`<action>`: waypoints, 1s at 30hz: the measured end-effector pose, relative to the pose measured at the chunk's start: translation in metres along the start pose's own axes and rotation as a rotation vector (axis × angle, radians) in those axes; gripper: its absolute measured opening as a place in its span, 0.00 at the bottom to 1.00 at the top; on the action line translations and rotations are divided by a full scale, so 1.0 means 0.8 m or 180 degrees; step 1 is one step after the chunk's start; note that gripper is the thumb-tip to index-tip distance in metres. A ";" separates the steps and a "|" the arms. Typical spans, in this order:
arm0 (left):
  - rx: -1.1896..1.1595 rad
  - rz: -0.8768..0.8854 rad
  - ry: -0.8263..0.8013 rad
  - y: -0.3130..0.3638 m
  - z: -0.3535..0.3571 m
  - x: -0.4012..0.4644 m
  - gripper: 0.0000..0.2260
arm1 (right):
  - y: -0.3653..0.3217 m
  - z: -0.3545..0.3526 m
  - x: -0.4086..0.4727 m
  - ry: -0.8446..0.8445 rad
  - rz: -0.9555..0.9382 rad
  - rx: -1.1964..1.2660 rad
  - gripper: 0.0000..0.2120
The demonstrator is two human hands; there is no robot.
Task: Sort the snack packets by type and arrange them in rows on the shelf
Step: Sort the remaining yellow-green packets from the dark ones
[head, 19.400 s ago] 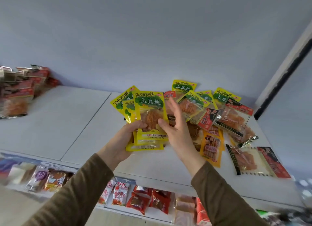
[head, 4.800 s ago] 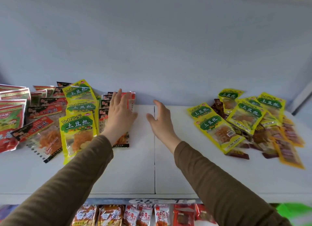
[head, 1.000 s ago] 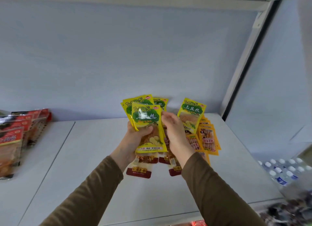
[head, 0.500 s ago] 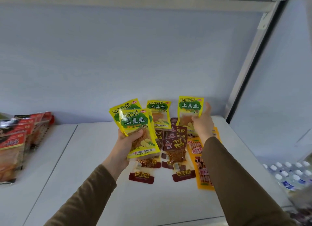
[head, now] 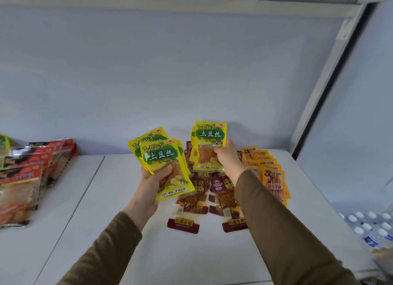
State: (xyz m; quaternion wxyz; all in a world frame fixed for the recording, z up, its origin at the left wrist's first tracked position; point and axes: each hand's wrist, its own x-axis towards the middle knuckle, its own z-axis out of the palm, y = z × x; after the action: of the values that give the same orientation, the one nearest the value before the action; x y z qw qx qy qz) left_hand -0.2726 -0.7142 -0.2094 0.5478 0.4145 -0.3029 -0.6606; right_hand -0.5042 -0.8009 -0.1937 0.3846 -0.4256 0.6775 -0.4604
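My left hand (head: 151, 183) grips a fanned bunch of yellow-and-green packets (head: 164, 163), held up over the white shelf (head: 110, 199). My right hand (head: 228, 158) holds two more yellow packets (head: 209, 145) of the same kind, upright, just right of the first bunch. Beneath both hands lie dark-red packets (head: 191, 204) in two short columns on the shelf. A column of orange packets (head: 270, 172) lies to their right, partly hidden by my right sleeve.
Red-and-clear packets (head: 25, 176) are stacked at the shelf's left end. An upright post (head: 325, 82) bounds the shelf on the right. Water bottles (head: 372, 229) stand lower right, below shelf level. The back wall is close behind the packets.
My right hand has lifted the yellow packets off the back of the pile and drawn them toward my left hand's bunch. The left bunch has stayed raised.
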 end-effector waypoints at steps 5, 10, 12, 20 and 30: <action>0.0036 0.0048 0.0088 0.000 -0.008 -0.001 0.26 | 0.008 0.015 0.004 0.0032 0.0031 0.0216 0.23; 0.0061 0.0027 0.0134 0.000 -0.011 -0.001 0.26 | 0.003 0.014 0.006 0.0298 -0.0201 0.0393 0.17; 0.0066 0.0024 0.0150 0.001 -0.012 0.000 0.26 | -0.004 0.006 -0.002 0.0360 -0.0447 0.0568 0.16; 0.0038 0.0020 -0.0091 0.008 -0.003 -0.003 0.27 | -0.042 -0.004 -0.076 -0.1454 -0.0031 0.2405 0.16; 0.0420 -0.0079 -0.0374 0.013 0.014 -0.026 0.33 | -0.021 0.082 -0.135 -0.0180 -0.0715 0.0971 0.09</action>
State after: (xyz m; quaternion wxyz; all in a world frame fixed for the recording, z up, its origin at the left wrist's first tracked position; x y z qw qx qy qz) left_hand -0.2767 -0.6968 -0.1910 0.4923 0.4139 -0.3723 -0.6692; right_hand -0.4037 -0.7237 -0.1821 0.4098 -0.4480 0.5369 -0.5857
